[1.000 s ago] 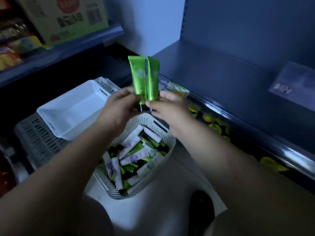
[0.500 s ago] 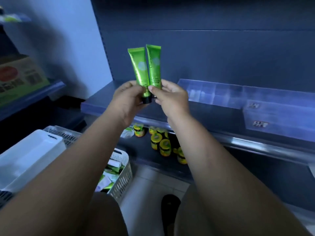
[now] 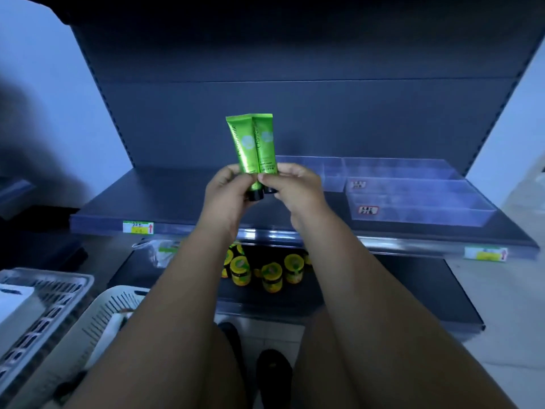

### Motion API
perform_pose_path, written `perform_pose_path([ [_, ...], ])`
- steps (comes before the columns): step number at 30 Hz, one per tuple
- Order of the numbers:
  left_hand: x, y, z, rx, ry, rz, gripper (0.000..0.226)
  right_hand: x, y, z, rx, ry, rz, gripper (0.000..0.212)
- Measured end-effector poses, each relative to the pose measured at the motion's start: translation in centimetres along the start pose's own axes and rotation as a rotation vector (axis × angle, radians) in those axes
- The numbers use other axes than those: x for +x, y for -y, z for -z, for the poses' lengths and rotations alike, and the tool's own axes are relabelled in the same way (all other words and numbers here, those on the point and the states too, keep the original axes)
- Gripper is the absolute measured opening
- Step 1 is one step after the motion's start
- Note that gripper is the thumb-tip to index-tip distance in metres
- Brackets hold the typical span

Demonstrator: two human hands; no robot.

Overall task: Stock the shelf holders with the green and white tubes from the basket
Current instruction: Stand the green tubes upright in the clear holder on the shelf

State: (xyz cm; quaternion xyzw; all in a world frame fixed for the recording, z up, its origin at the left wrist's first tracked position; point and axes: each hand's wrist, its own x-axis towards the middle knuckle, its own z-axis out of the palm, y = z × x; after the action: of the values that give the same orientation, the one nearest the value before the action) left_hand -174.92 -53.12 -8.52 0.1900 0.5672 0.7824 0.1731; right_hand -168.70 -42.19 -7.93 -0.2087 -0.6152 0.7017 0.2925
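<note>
together, hands (image 3: 228,193) (image 3: 295,188) pinch two green tubes (image 3: 241,147) (image 3: 266,149) upright.

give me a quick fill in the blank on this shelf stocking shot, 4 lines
The left hand and right hand together hold ____ glossy green plastic tubes upright.
The tubes' black caps point ____.
The clear plastic shelf holders sit toward the ____ end of the dark shelf.
The small jars on the lower shelf have ____ lids.
Missing words: two; down; right; yellow.
</note>
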Motion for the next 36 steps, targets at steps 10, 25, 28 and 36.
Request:
perform_pose_path([
  [10, 0.4, 3.3, -9.0, 0.043, 0.177, 0.024, 0.02, 0.3, -1.4, 10.0, 0.094, -0.258, -0.008, 0.032],
  [25, 12.4, 9.4, -21.2, 0.279, 0.237, -0.017, 0.027, 16.3, 1.1, 24.6, -0.334, -0.427, 0.135, 0.06],
  [28, 15.6, 11.2, -22.8, 0.33, 0.237, -0.026, 0.024, 19.3, 0.6, 25.7, -0.348, -0.442, 0.172, 0.044],
  [36, 22.5, 12.4, -26.9, 0.364, 0.25, -0.064, 0.031, 24.1, -0.4, 28.7, -0.506, -0.42, 0.192, 0.028],
])
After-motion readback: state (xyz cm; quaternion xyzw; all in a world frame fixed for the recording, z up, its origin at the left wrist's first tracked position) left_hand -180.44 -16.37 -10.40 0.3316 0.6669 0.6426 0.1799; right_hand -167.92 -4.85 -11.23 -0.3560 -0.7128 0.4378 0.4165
